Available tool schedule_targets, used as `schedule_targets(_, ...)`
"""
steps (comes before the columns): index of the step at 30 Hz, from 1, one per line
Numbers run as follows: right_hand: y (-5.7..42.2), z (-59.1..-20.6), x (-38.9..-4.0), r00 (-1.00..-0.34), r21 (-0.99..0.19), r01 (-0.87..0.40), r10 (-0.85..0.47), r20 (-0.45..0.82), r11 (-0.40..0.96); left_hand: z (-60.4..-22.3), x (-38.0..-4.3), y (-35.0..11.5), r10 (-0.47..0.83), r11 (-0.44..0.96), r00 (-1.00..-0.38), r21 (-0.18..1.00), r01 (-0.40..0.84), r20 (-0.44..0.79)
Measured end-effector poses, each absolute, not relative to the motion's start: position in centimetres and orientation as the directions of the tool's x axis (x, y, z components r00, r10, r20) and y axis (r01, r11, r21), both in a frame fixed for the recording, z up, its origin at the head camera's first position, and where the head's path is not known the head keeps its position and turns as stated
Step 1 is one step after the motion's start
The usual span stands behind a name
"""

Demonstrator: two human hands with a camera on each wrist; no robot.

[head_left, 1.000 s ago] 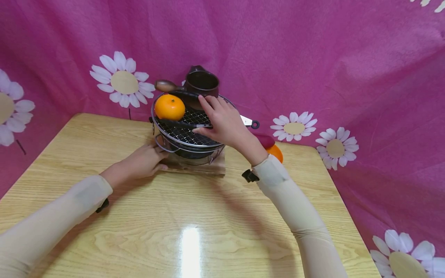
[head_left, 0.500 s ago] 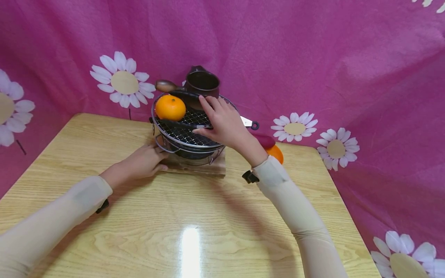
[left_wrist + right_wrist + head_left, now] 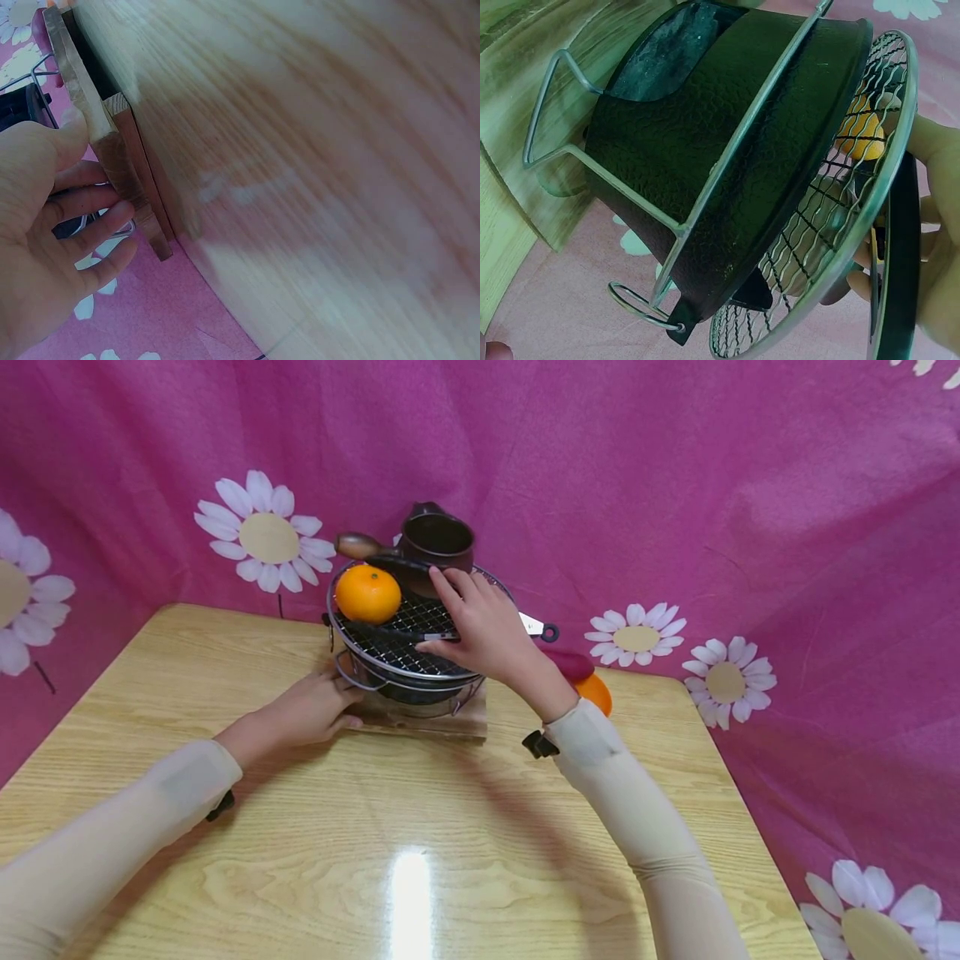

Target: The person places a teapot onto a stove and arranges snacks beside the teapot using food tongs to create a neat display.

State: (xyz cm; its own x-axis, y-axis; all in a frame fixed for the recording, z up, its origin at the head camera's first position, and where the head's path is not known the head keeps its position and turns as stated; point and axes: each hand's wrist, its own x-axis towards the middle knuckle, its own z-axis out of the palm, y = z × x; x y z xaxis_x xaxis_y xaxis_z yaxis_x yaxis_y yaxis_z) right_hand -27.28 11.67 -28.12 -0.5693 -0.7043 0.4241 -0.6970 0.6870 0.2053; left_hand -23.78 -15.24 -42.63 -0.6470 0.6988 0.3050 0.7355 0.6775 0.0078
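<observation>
My right hand [image 3: 483,622] holds a pair of tongs [image 3: 531,624] with black arms, thumb and fingers on opposite arms. The tongs' arms lie on either side of an orange [image 3: 367,594], which rests on a round wire grill net [image 3: 390,653]. The net tops a small black tabletop stove [image 3: 697,150] with wire legs and handles. Whether both arms touch the orange cannot be told. My left hand [image 3: 311,703] grips the left front corner of the wooden board [image 3: 116,161] under the stove, thumb on its front edge and fingers at its side.
A dark brown pot [image 3: 447,558] with a wooden handle stands at the back of the net, close behind the tongs. Right of the stove, partly behind my right forearm, are a dark red object [image 3: 572,666] and an orange dish [image 3: 597,693]. Pink cloth [image 3: 540,485] hangs behind the table.
The near arm of the tongs has shifted very slightly toward me, away from the orange. Both hands otherwise stay where they were.
</observation>
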Motion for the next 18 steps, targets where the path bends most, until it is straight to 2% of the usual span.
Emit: schedule_targets(18,11.68,-28.23,-27.26,-0.57,0.202,-0.695,-0.7,0.431,0.69,-42.71,-23.86,-15.27,0.703,0.67,-0.637,0.005,0.742,0.318)
